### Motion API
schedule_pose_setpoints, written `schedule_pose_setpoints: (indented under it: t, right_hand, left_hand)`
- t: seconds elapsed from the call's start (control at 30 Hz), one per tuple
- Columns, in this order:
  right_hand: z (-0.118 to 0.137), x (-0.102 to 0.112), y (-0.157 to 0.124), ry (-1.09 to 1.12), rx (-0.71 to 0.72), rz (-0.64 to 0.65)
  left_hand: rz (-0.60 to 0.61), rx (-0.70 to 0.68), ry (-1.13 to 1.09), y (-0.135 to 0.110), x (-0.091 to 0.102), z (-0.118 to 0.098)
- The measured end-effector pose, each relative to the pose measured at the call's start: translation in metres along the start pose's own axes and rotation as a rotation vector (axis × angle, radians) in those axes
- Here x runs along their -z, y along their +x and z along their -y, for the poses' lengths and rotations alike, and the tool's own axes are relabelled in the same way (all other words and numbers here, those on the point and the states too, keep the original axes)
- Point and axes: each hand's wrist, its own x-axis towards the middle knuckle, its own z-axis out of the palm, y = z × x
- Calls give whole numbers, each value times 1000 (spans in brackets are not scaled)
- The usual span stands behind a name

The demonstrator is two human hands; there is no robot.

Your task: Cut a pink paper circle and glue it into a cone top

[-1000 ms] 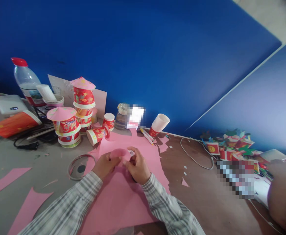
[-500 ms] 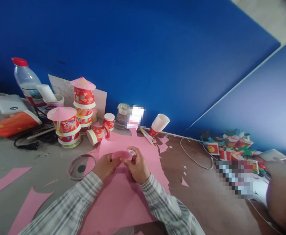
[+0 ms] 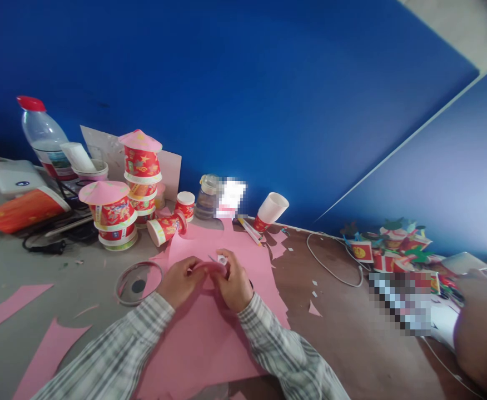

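Observation:
Over a large pink paper sheet point(image 3: 204, 344), my left hand point(image 3: 183, 280) and my right hand point(image 3: 235, 283) meet, fingers closed. Between their fingertips they pinch a small curved piece of pink paper point(image 3: 210, 267), now seen nearly edge-on. A small white object point(image 3: 222, 259) shows at my right fingers; its kind is unclear, and a thin pointed sliver sticks out beside it. Left of my left hand, a clear ring-shaped roll point(image 3: 120, 286) lies flat, with a dark round spot visible through it.
Cup towers with pink paper cone roofs, a short one point(image 3: 116, 216) and a tall one point(image 3: 142, 164), stand at left. Behind are a tipped red cup point(image 3: 166, 229), a glass jar point(image 3: 207, 197) and a white-and-red cup point(image 3: 272, 211). Another person's arm point(image 3: 483, 328) is at right.
The pink paper piece has tilted from showing its face to nearly edge-on. My right hand has shifted slightly, and a thin pointed sliver now shows near the white object.

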Motion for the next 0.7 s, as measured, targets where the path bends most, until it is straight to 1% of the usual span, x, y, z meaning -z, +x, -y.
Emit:
schedule_pose_setpoints:
  t: [0.13,0.2,0.3,0.4,0.47,0.57,0.7]
  right_hand:
    - [1,0,-2,-8,-5,72]
    - [2,0,-2,-15,15,76]
    - [1,2,0,47,54,-8]
    - [5,9,2,243,65,-124]
    - [10,16,3,397,62,-158]
    - [18,25,4,567,51,-198]
    - [23,33,3,639,79,-346]
  left_hand:
    - [-67,-61,106,1,5,-2]
    - [-89,-82,165,1,5,0]
    - [-99,-110,234,2,4,3]
    - [-90,-133,266,1,4,6]
    - [-79,-135,269,1,4,6]
    - [-67,-102,253,2,8,5]
    - [-32,-54,250,5,10,4]
